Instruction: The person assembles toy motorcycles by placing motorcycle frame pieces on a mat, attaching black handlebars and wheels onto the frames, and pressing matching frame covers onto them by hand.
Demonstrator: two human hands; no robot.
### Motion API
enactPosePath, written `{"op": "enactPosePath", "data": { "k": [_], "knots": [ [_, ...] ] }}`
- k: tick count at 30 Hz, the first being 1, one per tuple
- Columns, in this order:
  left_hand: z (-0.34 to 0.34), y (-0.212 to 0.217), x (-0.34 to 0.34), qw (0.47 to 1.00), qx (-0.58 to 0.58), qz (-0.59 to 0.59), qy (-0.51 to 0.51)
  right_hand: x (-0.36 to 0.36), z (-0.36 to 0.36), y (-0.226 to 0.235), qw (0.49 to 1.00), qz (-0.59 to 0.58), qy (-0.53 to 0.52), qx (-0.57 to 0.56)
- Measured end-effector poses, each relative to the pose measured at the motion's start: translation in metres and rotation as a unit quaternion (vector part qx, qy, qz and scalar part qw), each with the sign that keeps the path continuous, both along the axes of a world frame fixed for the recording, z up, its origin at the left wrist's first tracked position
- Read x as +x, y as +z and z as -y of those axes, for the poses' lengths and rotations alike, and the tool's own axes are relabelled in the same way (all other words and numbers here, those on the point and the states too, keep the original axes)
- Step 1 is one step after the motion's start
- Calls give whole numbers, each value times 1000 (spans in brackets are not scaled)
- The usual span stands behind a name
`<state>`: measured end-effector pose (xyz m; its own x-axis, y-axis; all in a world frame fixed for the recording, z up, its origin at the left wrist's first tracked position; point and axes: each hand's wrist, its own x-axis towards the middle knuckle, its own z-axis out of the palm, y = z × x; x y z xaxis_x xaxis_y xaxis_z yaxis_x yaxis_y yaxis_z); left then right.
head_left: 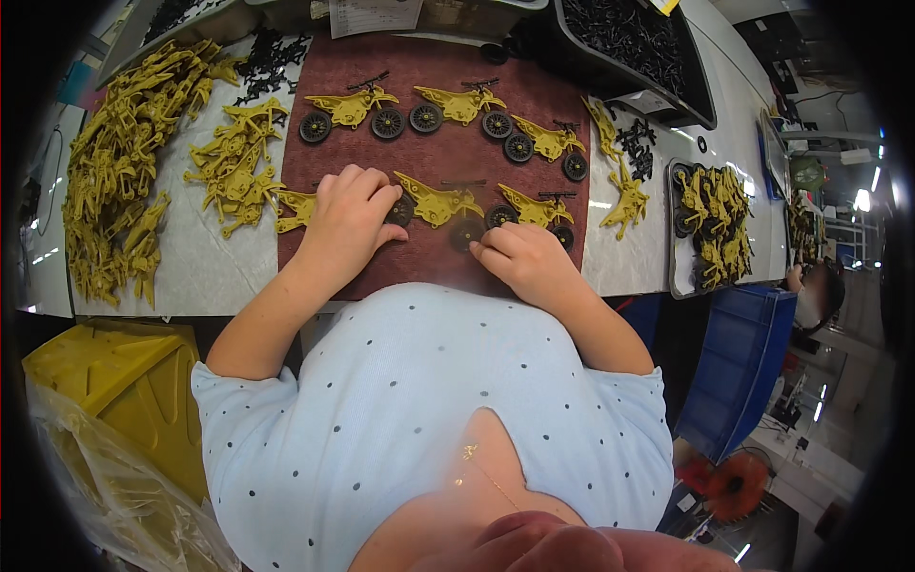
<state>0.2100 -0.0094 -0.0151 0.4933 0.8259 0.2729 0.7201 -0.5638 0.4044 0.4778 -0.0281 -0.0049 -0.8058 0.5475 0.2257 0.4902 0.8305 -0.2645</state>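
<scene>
On the dark red mat lies a yellow toy motorcycle body [437, 204] between my two hands. My left hand [349, 212] is curled with fingertips and thumb about the black rear wheel [401, 209] at its left end. The thumb and fingers of my right hand [526, 255] pinch the black front wheel [465, 233], which is slightly blurred. Under my left hand another yellow toy motorcycle [294, 210] is mostly hidden. Just beyond my right hand sits a toy motorcycle [534, 207] with black wheels and handlebar.
Three wheeled toy motorcycles, one of them a yellow and black one [351, 107], stand in the mat's far row. A large heap of yellow bodies [124, 172] lies left. At right are a tray of yellow and black toys [715, 224] and a bin of black parts [624, 43].
</scene>
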Motion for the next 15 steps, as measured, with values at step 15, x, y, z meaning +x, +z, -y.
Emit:
{"op": "enactPosePath", "data": {
  "k": [15],
  "knots": [
    [-6,21,-4,999,-11,26,-25,9,-165,-1,959,-81,-259,86]
  ]
}}
